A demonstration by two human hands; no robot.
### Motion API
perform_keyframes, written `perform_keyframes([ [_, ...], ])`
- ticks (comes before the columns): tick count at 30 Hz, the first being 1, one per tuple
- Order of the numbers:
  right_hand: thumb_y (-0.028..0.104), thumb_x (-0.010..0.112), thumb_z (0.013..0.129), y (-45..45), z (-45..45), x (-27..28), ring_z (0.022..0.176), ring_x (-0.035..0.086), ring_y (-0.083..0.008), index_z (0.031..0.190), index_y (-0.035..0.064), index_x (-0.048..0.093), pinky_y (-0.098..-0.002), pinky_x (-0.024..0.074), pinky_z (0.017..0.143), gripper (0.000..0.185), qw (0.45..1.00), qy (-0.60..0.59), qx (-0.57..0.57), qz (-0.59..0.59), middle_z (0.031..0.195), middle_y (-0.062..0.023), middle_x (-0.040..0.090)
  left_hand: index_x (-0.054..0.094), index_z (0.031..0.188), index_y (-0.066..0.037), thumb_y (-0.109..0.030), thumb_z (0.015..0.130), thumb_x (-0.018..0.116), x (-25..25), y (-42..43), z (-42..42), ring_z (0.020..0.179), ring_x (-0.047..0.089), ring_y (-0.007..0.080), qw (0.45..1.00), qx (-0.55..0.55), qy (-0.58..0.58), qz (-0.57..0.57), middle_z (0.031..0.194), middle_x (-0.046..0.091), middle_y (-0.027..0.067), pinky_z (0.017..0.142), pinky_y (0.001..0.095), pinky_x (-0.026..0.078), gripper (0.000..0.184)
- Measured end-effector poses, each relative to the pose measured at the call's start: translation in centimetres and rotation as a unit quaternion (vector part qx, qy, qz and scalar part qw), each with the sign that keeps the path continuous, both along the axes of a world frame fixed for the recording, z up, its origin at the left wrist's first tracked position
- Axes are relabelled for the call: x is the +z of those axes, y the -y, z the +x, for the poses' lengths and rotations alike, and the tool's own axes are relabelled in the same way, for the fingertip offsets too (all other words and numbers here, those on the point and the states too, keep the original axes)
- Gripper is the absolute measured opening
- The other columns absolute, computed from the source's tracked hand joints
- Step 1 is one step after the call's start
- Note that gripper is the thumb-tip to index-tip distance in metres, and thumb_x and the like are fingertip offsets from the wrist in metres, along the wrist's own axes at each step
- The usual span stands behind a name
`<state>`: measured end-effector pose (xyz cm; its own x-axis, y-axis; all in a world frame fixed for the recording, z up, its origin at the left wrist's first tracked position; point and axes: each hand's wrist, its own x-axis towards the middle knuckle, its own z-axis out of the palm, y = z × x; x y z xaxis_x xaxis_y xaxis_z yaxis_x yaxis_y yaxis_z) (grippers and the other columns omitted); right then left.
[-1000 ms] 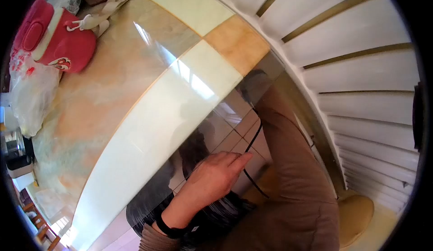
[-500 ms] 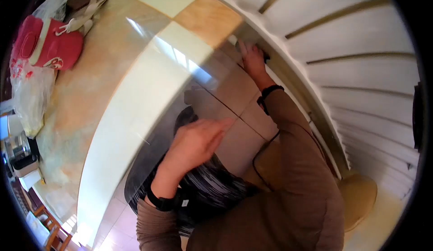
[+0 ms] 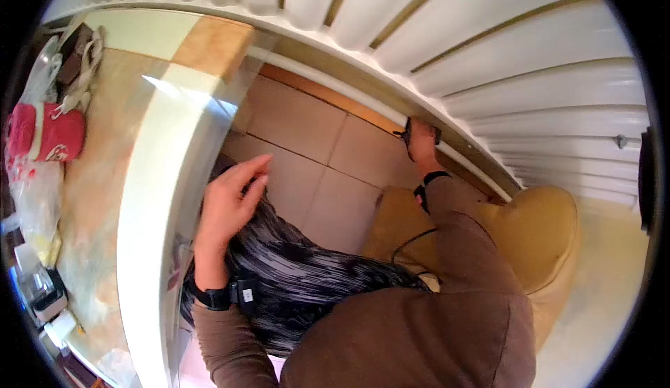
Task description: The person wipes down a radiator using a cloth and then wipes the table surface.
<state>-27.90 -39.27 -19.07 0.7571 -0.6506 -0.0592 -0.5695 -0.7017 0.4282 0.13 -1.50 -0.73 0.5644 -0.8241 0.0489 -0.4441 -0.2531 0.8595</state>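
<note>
My left hand (image 3: pixel 230 196) is beside the table edge, above my patterned black-and-grey trousers (image 3: pixel 300 269). Its fingers are apart and hold nothing. My right hand (image 3: pixel 421 141) reaches out to the white pipe (image 3: pixel 328 81) that runs low along the wall. Its fingers are closed round a small dark object (image 3: pixel 437 135), too small to make out. Both wrists wear black bands. A thin black cable (image 3: pixel 412 240) curves near my right forearm.
On the glass-covered marble table (image 3: pixel 143 199) at left are a red-pink bag (image 3: pixel 66 133), plastic bags (image 3: pixel 38 196) and a clear-and-black container (image 3: pixel 42 290). White curtains (image 3: pixel 516 46) hang along the wall. A yellow cushioned seat (image 3: pixel 541 231) is at right, over floor tiles (image 3: pixel 300 119).
The view has swung, showing more floor and seat. My right hand, hidden at first, came into view near the table corner and is now farther right along the pipe. My left hand's fingers have spread.
</note>
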Motion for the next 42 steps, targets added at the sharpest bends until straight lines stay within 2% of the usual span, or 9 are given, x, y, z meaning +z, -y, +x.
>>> perform_keyframes([
  [11, 0.009, 0.072, 0.063, 0.8, 8.7, -3.6, 0.092, 0.056, -0.0316, 0.108, 0.0035, 0.054, -0.0425, 0.0465, 0.077, 0.049, 0.989, 0.13, -0.032, 0.068, 0.096, -0.0159, 0.059, 0.059, 0.106, -0.008, -0.01, 0.081, 0.055, 0.4, -0.5, 0.2, 0.084, 0.06, 0.0288, 0.998, -0.033, 0.048, -0.003, 0.092, 0.063, 0.012, 0.072, 0.0358, 0.049, 0.026],
  [19, -0.002, 0.067, 0.066, -0.4, 7.7, -1.3, 0.096, 0.053, -0.0365, 0.126, 0.0027, 0.041, -0.0424, 0.044, 0.083, 0.065, 0.961, 0.245, 0.051, 0.121, 0.107, -0.0185, 0.055, 0.058, 0.109, -0.008, -0.011, 0.082, 0.058, 0.1, -0.3, 0.7, 0.083, 0.061, 0.0276, 0.997, -0.044, 0.041, 0.042, 0.091, 0.063, 0.0106, 0.072, 0.0334, 0.049, 0.027],
  [28, 0.005, 0.048, 0.083, 0.0, 3.4, -5.2, 0.122, 0.038, -0.0306, 0.132, 0.0009, 0.034, -0.0393, 0.0355, 0.097, 0.051, 0.974, 0.157, -0.16, 0.029, 0.133, -0.0182, 0.039, 0.057, 0.112, -0.009, -0.012, 0.083, 0.056, 0.0, -0.6, 0.5, 0.087, 0.062, 0.0273, 0.998, -0.042, 0.04, 0.026, 0.095, 0.063, 0.0124, 0.075, 0.0335, 0.049, 0.03],
  [31, 0.005, 0.049, 0.081, -9.1, 9.6, 1.8, 0.114, 0.046, -0.0318, 0.129, 0.0031, 0.04, -0.0354, 0.0385, 0.091, 0.049, 0.702, 0.583, -0.227, 0.34, 0.124, -0.0185, 0.049, 0.055, 0.116, -0.009, -0.011, 0.084, 0.056, 0.4, -0.3, 0.2, 0.088, 0.062, 0.0254, 0.997, -0.036, 0.058, 0.045, 0.098, 0.064, 0.0123, 0.076, 0.0318, 0.049, 0.032],
  [32, 0.006, 0.05, 0.081, -10.4, 10.4, 1.8, 0.11, 0.05, -0.0309, 0.126, 0.0039, 0.043, -0.0341, 0.0396, 0.089, 0.046, 0.817, 0.473, -0.196, 0.267, 0.118, -0.0169, 0.053, 0.055, 0.116, -0.009, -0.011, 0.084, 0.055, 0.5, -0.2, 0.2, 0.088, 0.062, 0.0247, 0.998, -0.034, 0.021, 0.05, 0.098, 0.064, 0.0119, 0.076, 0.0314, 0.049, 0.032],
  [35, -0.004, 0.052, 0.075, -11.5, 11.9, -2.4, 0.107, 0.051, -0.0253, 0.12, 0.0036, 0.051, -0.0318, 0.0392, 0.093, 0.046, 0.692, 0.536, -0.226, 0.428, 0.122, -0.0151, 0.051, 0.054, 0.118, -0.009, -0.011, 0.085, 0.055, -0.2, -0.2, 0.1, 0.09, 0.062, 0.023, 0.998, -0.031, -0.011, 0.058, 0.1, 0.063, 0.011, 0.077, 0.0301, 0.048, 0.034],
  [37, 0.007, 0.049, 0.086, -15.9, 13.5, 4.0, 0.101, 0.054, -0.0233, 0.118, 0.0033, 0.051, -0.0317, 0.0437, 0.083, 0.033, 0.242, 0.605, -0.299, 0.697, 0.108, -0.0098, 0.058, 0.052, 0.12, -0.009, -0.012, 0.085, 0.056, -0.5, -0.5, 0.4, 0.095, 0.06, 0.023, 0.998, -0.026, -0.015, 0.052, 0.108, 0.061, 0.0111, 0.078, 0.0301, 0.047, 0.036],
  [38, 0.005, 0.046, 0.087, -15.9, 12.9, 1.7, 0.093, 0.057, -0.0212, 0.118, 0.005, 0.052, -0.0304, 0.0465, 0.077, 0.032, 0.187, 0.597, -0.244, 0.741, 0.106, -0.0107, 0.059, 0.051, 0.121, -0.01, -0.014, 0.084, 0.056, -0.9, -0.8, 0.5, 0.099, 0.058, 0.0244, 0.998, -0.034, 0.016, 0.042, 0.114, 0.057, 0.0114, 0.08, 0.0309, 0.047, 0.038],
  [42, 0.01, 0.048, 0.088, -15.7, 11.5, 0.5, 0.083, 0.058, -0.0181, 0.115, 0.0059, 0.054, -0.0274, 0.0471, 0.071, 0.028, 0.429, 0.461, -0.332, 0.702, 0.1, -0.008, 0.06, 0.052, 0.118, -0.009, -0.016, 0.082, 0.056, -0.7, -1.3, 0.6, 0.1, 0.055, 0.0311, 0.998, -0.02, 0.015, 0.053, 0.112, 0.056, 0.0139, 0.082, 0.034, 0.045, 0.037],
])
